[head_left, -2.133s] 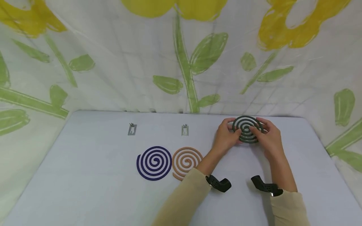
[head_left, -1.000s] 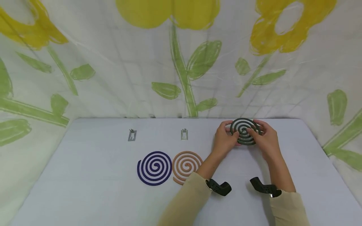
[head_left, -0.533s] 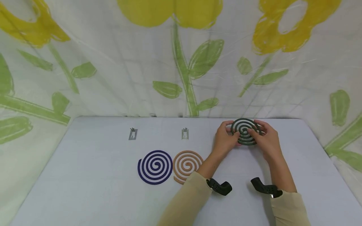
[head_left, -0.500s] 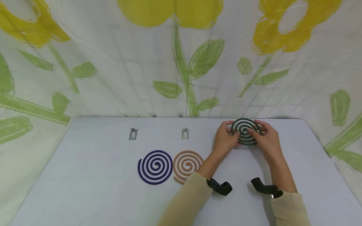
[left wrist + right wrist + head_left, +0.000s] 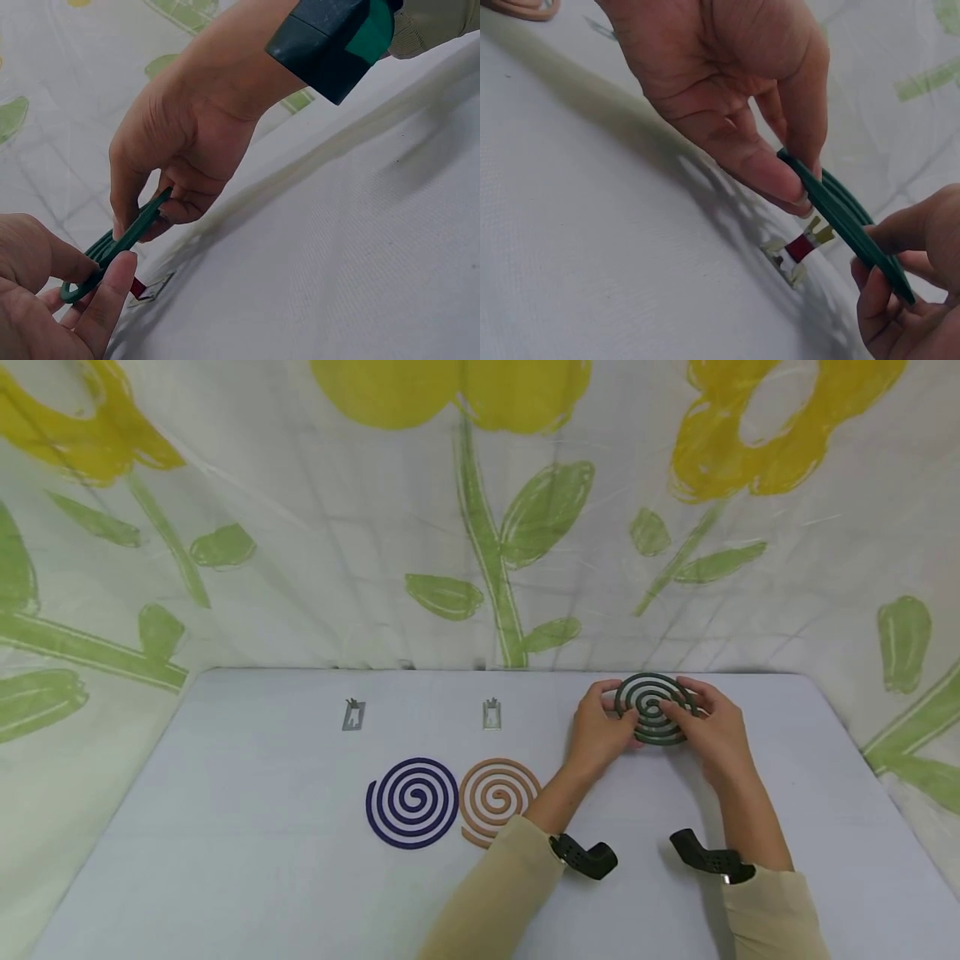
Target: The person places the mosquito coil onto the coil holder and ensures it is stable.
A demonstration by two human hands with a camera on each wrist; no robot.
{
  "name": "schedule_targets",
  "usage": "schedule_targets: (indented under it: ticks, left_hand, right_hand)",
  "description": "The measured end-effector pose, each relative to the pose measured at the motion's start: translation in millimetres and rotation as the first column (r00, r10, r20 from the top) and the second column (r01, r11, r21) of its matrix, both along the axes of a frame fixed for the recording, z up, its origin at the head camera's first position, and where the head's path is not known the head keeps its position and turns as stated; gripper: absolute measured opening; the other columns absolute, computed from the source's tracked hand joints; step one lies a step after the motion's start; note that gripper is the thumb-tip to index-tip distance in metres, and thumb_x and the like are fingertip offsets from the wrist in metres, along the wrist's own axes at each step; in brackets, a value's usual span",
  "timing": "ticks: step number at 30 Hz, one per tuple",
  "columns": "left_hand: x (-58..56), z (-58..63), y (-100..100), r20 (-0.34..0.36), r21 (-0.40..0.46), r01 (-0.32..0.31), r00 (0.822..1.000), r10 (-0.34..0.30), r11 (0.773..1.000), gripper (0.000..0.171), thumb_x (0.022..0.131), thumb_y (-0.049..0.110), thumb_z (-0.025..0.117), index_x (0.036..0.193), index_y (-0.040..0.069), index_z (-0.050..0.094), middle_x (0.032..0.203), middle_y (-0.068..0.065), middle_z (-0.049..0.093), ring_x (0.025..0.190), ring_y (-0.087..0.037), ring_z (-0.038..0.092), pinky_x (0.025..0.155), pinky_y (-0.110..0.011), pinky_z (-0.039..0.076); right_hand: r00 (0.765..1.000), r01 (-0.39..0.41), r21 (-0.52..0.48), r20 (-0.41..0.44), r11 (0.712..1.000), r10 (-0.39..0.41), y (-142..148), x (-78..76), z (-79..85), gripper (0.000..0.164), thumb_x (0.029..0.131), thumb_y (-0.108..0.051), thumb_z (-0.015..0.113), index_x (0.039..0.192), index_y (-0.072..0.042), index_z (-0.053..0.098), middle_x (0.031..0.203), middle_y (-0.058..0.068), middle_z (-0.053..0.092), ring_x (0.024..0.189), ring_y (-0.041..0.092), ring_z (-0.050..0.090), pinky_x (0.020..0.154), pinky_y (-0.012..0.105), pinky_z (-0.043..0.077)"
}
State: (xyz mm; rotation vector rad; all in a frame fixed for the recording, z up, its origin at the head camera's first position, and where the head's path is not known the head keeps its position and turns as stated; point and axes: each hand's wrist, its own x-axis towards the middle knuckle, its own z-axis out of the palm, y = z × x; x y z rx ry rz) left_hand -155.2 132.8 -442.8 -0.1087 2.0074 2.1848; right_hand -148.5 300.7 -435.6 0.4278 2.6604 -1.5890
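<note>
Nearest are two tan sleeves (image 5: 495, 893), with black wrist cameras (image 5: 588, 858) by the cuffs. Next, the purple coil (image 5: 414, 797) and orange coil (image 5: 497, 797) lie flat on the white table (image 5: 225, 835), just beside each other, maybe to keep them tidy. The left arm hides a bit of the orange one. Farther back, the left hand (image 5: 597, 733) and right hand (image 5: 716, 727) pinch the green coil (image 5: 846, 226) from both sides, probably so it stays steady and won't snap. It is up above a small red-banded stand (image 5: 800, 249); I can't tell if they touch. The left metal stand (image 5: 347, 718) and middle metal stand (image 5: 486, 717) sit well apart, perhaps to leave room. Behind is a flower cloth (image 5: 337, 527). Since half a second ago, almost nothing is different: same grip, same place, just a tiny slide in the view.
</note>
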Motion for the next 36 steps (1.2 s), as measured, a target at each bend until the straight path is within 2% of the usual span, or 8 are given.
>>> schedule_targets:
  ticks: [6, 10, 14, 20, 29, 36]
  left_hand:
    - [1.2, -0.4, 1.2, 0.006, -0.005, -0.003, 1.0, 0.003, 1.0, 0.046, 0.095, -0.002, 0.07, 0.139, 0.009, 0.061, 0.093, -0.004, 0.067, 0.069, -0.049, 0.075, 0.051, -0.037, 0.064]
    - [1.0, 0.3, 2.1, 0.002, 0.015, -0.003, 1.0, 0.003, 1.0, 0.046, 0.095, -0.003, 0.07, 0.139, 0.009, 0.061, 0.093, -0.004, 0.065, 0.07, -0.05, 0.075, 0.053, -0.041, 0.065]
    - [1.3, -0.7, 2.1, 0.012, -0.007, -0.004, 1.0, 0.004, 1.0, 0.046, 0.095, -0.002, 0.07, 0.139, 0.009, 0.061, 0.093, -0.005, 0.066, 0.068, -0.048, 0.075, 0.052, -0.039, 0.065]
    - [0.1, -1.4, 2.3, 0.004, -0.001, -0.002, 1.0, 0.002, 1.0, 0.046, 0.095, -0.002, 0.069, 0.138, 0.009, 0.061, 0.096, -0.008, 0.068, 0.068, -0.048, 0.075, 0.052, -0.039, 0.065]
    - [0.4, -2.0, 3.4, 0.008, -0.005, 0.007, 1.0, -0.007, 1.0, 0.046, 0.095, -0.002, 0.07, 0.138, 0.009, 0.061, 0.093, -0.004, 0.067, 0.068, -0.046, 0.076, 0.052, -0.038, 0.065]
    - [0.0, -1.1, 1.6, -0.011, 0.001, 0.004, 1.0, -0.004, 1.0, 0.047, 0.095, -0.002, 0.069, 0.14, 0.008, 0.06, 0.098, -0.009, 0.068, 0.067, -0.047, 0.075, 0.055, -0.044, 0.066]
  right_hand:
    - [1.0, -0.012, 0.004, -0.017, 1.0, 0.012, 0.8, 2.2, 2.0, 0.065, 0.103, -0.03, 0.068, 0.16, -0.009, 0.045, 0.138, 0.013, 0.056, 0.098, -0.007, 0.054, 0.074, 0.007, 0.052]
    - [0.999, -0.016, 0.018, -0.044, 1.0, 0.017, 1.3, 2.7, 4.6, 0.064, 0.103, -0.029, 0.069, 0.16, -0.008, 0.046, 0.135, 0.011, 0.057, 0.097, -0.008, 0.054, 0.073, 0.007, 0.052]
    - [0.999, -0.017, 0.018, -0.038, 1.0, 0.018, 0.4, 2.5, 2.5, 0.064, 0.103, -0.026, 0.069, 0.159, -0.006, 0.046, 0.13, 0.01, 0.058, 0.095, -0.008, 0.054, 0.073, 0.007, 0.052]
    - [0.999, -0.009, 0.013, -0.043, 1.0, 0.009, -1.0, 2.1, 1.9, 0.063, 0.103, -0.026, 0.067, 0.159, -0.006, 0.046, 0.136, 0.015, 0.057, 0.096, -0.008, 0.053, 0.073, 0.006, 0.051]
    - [1.0, 0.002, 0.003, -0.031, 1.0, -0.002, -0.2, 2.7, -0.7, 0.063, 0.104, -0.027, 0.067, 0.159, -0.006, 0.045, 0.14, 0.017, 0.056, 0.095, -0.009, 0.053, 0.073, 0.005, 0.051]
    - [0.999, -0.01, -0.002, -0.045, 1.0, 0.01, -1.7, 1.4, -0.7, 0.063, 0.104, -0.027, 0.066, 0.16, -0.006, 0.045, 0.137, 0.013, 0.056, 0.097, -0.009, 0.054, 0.074, 0.006, 0.052]
